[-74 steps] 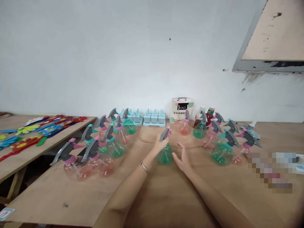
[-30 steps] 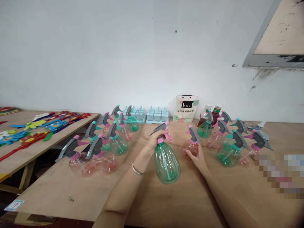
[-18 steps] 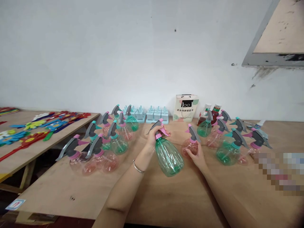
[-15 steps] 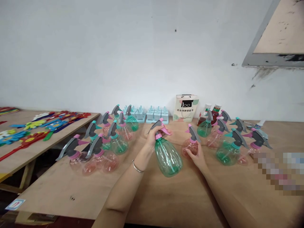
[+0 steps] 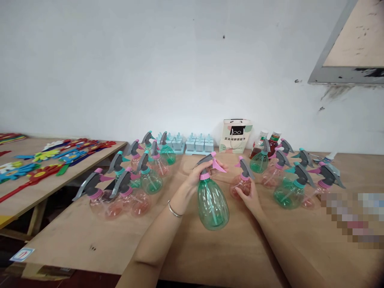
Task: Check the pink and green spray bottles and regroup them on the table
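Note:
A clear green spray bottle (image 5: 213,206) with a grey and pink trigger head is in the grasp of my left hand (image 5: 200,173), whose fingers wrap round the head. Its body hangs nearly upright in front of me. To its right, my right hand (image 5: 249,197) grips the body of a pink spray bottle (image 5: 241,184) with a pink collar, which looks to be on the table. Several pink and green spray bottles (image 5: 151,181) stand in a group on the left. Another group, with a green spray bottle (image 5: 288,193) at its front, stands on the right.
Along the wall are light-blue popsicle moulds (image 5: 199,145), a paper bag (image 5: 236,136) and two red sauce bottles (image 5: 273,143). A second table (image 5: 87,160) on the left carries colourful hand-shaped clappers (image 5: 45,172). A blurred patch (image 5: 351,224) covers something at the right.
My left hand has turned the green spray bottle more upright, its base swinging down and its nozzle now pointing right. My right hand keeps its hold on the pink spray bottle.

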Motion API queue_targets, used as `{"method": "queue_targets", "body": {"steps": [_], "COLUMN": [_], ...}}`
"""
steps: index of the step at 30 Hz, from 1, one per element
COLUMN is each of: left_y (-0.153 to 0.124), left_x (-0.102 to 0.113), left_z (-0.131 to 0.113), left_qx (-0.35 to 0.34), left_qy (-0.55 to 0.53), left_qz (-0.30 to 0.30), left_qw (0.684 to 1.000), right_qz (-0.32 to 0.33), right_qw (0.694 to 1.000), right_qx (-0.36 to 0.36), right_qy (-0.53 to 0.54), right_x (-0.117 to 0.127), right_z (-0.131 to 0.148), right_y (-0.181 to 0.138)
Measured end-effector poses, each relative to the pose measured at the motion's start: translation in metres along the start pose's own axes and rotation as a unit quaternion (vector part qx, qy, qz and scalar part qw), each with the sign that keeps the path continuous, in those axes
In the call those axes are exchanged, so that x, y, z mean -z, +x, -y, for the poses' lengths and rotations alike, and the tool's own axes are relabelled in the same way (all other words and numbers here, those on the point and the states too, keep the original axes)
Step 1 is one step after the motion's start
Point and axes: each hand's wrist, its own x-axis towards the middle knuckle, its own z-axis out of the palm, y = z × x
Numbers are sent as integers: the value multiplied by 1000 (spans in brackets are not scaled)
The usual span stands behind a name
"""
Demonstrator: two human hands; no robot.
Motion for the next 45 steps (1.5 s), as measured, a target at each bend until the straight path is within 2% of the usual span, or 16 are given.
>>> {"method": "queue_targets", "body": {"steps": [6, 11, 13, 14, 16, 18, 20, 22, 25, 29, 34, 39, 41, 45], "left_y": [-1, 0, 4, 8, 18, 27, 35, 40, 43, 43, 47, 61, 69, 82], "left_x": [-3, 1, 11, 18, 38, 60, 82, 101, 123, 147, 171, 187, 194, 207], "left_z": [0, 0, 3, 5, 10, 16, 23, 29, 38, 55, 77, 89, 90, 89], "left_qx": [-18, 6, -15, -34, -81, -133, -194, -242, -266, -245, -220, -147, -130, -105], "left_qy": [29, 53, 88, 116, 190, 267, 315, 333, 366, 472, 530, 606, 622, 613], "left_qz": [-42, -6, -32, -65, -160, -257, -325, -360, -386, -416, -426, -415, -410, -411], "left_qw": [999, 999, 995, 991, 965, 919, 870, 837, 804, 738, 700, 663, 655, 667], "right_qz": [0, 8, 7, 6, 1, -3, -1, 7, 8, -1, 5, 16, 20, 23], "right_qw": [1000, 1000, 1000, 1000, 1000, 1000, 1000, 1000, 999, 999, 1000, 999, 999, 999], "right_qx": [1, -3, -5, -4, -2, -2, 0, 7, 14, 12, 6, 8, 14, 18], "right_qy": [-1, 2, 1, -1, -7, -10, -14, -21, -31, -31, -25, -31, -34, -39], "right_x": [0, 0, 0, 0, 0, 0, 0, 1, 1, 1, 0, -1, -1, -3], "right_z": [1, 2, 2, 2, 1, -1, -3, -4, -4, -2, 1, 0, 1, 4], "right_y": [0, 0, 0, -1, -1, -1, -2, -1, -1, -1, -2, -4, -5, -8]}}
